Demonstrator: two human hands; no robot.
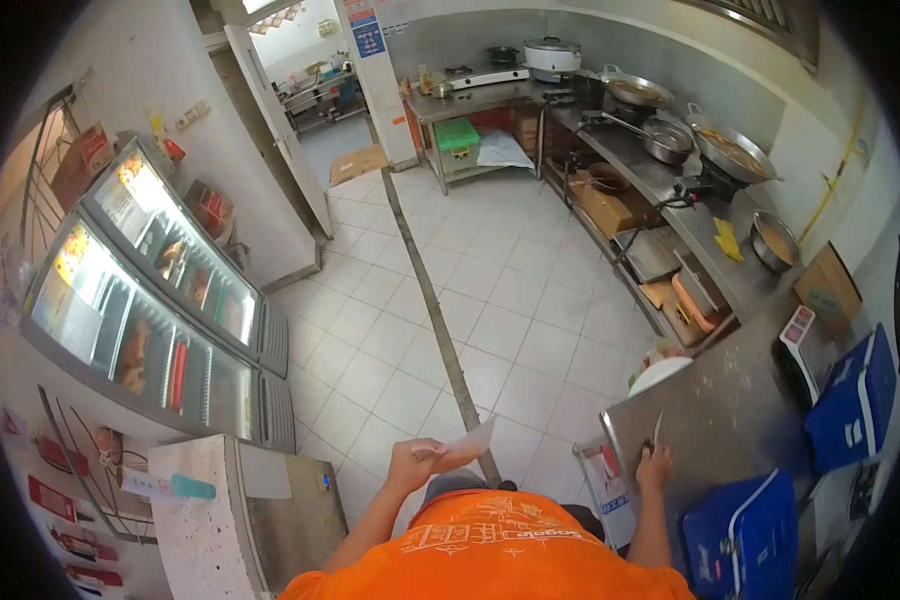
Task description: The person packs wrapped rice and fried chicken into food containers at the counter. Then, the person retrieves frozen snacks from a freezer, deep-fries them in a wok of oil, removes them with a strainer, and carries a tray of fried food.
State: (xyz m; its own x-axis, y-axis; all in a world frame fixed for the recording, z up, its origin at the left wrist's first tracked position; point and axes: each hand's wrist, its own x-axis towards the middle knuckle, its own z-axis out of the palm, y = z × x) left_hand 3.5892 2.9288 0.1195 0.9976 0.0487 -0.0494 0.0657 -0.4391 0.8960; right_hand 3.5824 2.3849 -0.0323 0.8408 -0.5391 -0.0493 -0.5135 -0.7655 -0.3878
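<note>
Your left hand (417, 465), grip closed on a thin translucent sheet (473, 442) over white floor tiles (525, 380); your right hand (654, 466), seemingly closed on a slim pointed implement (658, 426) over the grey metal surface (720, 400); apparent step, holding both; next move likely wants a steady point.

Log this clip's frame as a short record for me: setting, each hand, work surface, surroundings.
setting: kitchen, white tiled floor crossed by a dark strip
left hand: holding a thin translucent sheet, possibly a bag
right hand: over the steel table, holding a slim pointed tool; exact type unclear
on the right: two blue boxes with pale edges
on the left: lit glass-door cooler
far corner: rice cooker
clothing: orange shirt
</note>
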